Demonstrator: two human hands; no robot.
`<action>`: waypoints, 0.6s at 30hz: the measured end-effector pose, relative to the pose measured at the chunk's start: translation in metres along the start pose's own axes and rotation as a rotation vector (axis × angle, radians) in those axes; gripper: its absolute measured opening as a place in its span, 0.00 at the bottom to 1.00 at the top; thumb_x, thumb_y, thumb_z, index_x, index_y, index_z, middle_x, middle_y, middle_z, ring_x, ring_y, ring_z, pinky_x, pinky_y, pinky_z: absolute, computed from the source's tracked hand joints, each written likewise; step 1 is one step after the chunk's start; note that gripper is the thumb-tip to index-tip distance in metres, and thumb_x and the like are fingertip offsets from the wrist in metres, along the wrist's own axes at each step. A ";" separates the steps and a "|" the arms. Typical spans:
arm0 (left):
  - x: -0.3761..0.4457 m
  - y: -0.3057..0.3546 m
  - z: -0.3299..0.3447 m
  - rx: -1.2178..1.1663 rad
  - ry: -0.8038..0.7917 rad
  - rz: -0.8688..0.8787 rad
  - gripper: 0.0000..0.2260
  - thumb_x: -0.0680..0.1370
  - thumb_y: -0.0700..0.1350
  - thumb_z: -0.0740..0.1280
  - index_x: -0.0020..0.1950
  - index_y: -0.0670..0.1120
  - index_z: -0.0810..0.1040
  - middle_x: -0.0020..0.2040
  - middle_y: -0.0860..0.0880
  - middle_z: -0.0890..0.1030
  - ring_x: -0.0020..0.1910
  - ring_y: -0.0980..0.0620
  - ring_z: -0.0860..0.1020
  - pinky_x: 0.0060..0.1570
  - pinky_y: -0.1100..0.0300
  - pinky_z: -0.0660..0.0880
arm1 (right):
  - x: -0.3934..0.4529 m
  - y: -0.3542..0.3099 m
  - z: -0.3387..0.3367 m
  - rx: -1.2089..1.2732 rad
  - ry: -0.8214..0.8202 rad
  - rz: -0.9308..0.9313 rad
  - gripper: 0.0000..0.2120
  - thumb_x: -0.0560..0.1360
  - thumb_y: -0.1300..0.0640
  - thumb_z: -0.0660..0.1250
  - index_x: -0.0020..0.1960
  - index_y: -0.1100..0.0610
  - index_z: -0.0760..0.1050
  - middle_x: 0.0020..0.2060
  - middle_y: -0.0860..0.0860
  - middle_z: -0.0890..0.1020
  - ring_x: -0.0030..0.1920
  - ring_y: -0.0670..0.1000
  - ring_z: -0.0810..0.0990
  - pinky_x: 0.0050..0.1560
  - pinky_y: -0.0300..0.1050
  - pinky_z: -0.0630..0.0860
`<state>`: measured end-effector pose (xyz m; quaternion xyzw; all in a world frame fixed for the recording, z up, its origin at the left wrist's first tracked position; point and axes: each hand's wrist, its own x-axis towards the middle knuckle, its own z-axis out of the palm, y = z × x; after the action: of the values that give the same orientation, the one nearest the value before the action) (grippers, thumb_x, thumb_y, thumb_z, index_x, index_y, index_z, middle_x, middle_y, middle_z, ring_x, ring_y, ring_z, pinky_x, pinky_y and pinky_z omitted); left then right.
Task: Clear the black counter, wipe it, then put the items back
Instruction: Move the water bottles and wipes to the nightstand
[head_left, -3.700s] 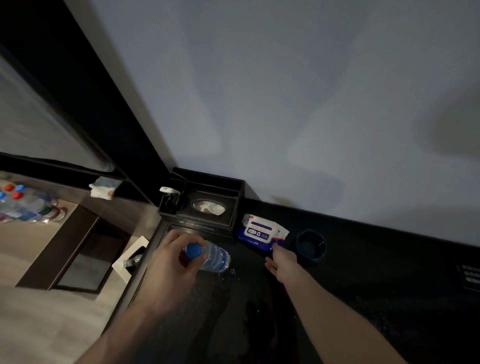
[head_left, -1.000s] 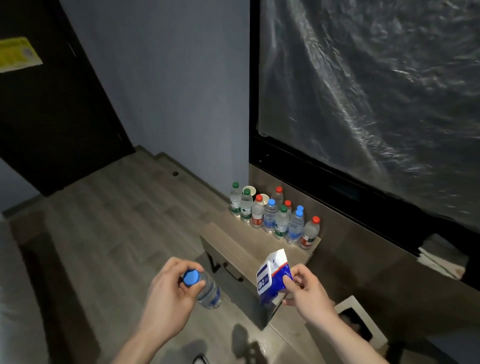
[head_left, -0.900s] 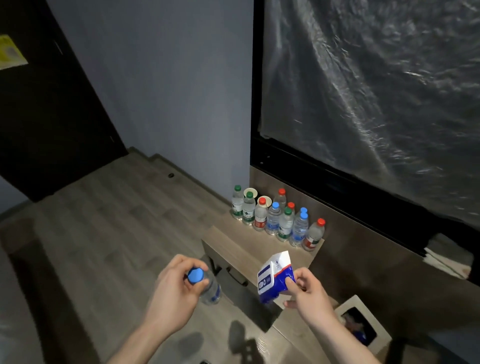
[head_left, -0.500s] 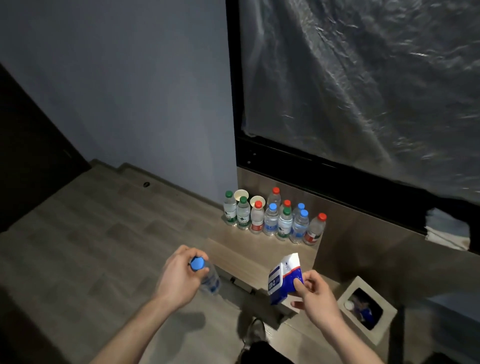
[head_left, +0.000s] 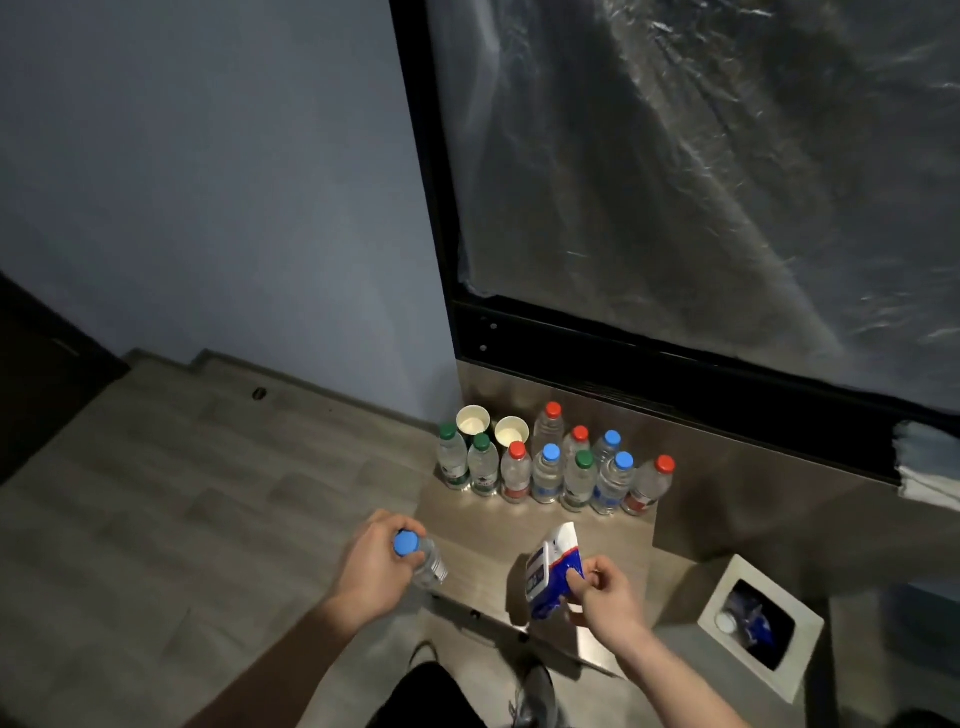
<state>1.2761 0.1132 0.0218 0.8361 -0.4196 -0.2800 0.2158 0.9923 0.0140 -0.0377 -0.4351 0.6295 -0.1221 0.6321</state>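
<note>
A wide sheet of crinkled plastic (head_left: 701, 171) is hanging in a black frame and filling the upper right of the room, with a bluish-grey wall (head_left: 208, 182) standing to its left. Below them, the wood-look floor (head_left: 156, 509) is spreading out toward the person. A low wooden shelf (head_left: 587, 535) is sitting against the panel under the frame, and a cluster of water bottles (head_left: 556, 467) with green, red and blue caps is standing at its back edge, two paper cups (head_left: 491, 425) tucked just behind them. To the right, a small white bin (head_left: 761, 629) is resting on the floor with rubbish showing inside.

The person's left hand (head_left: 371, 564) is gripping a clear bottle (head_left: 423, 561) near its blue cap, fingers curled round the neck, holding it in the air just over the shelf's near left corner. The right hand (head_left: 605, 592) is pinching a blue-and-white wipes pack (head_left: 548, 571) by its lower edge, fingers clenched on it, the pack standing nearly upright above the shelf. The black counter itself is not showing here.
</note>
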 end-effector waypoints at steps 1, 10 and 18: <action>0.013 -0.003 0.001 0.011 -0.020 0.008 0.10 0.69 0.42 0.75 0.43 0.57 0.82 0.47 0.57 0.78 0.46 0.60 0.79 0.52 0.60 0.75 | 0.009 0.000 0.005 0.016 0.004 0.018 0.09 0.82 0.65 0.66 0.43 0.60 0.70 0.34 0.57 0.78 0.35 0.55 0.78 0.41 0.53 0.75; 0.120 -0.034 0.022 0.065 -0.198 0.109 0.13 0.69 0.41 0.74 0.40 0.59 0.78 0.47 0.59 0.78 0.44 0.64 0.77 0.49 0.64 0.72 | 0.062 -0.018 0.064 0.143 0.143 0.208 0.08 0.82 0.68 0.63 0.45 0.61 0.70 0.42 0.65 0.83 0.36 0.57 0.82 0.34 0.49 0.78; 0.182 -0.054 0.045 0.080 -0.309 0.186 0.17 0.71 0.34 0.72 0.44 0.58 0.77 0.49 0.62 0.73 0.46 0.62 0.76 0.47 0.78 0.66 | 0.131 -0.026 0.132 0.327 0.193 0.327 0.06 0.83 0.68 0.63 0.48 0.61 0.70 0.43 0.64 0.80 0.37 0.58 0.79 0.24 0.42 0.77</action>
<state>1.3671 -0.0123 -0.0963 0.7486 -0.5340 -0.3672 0.1402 1.1445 -0.0410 -0.1328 -0.2059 0.7208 -0.1594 0.6424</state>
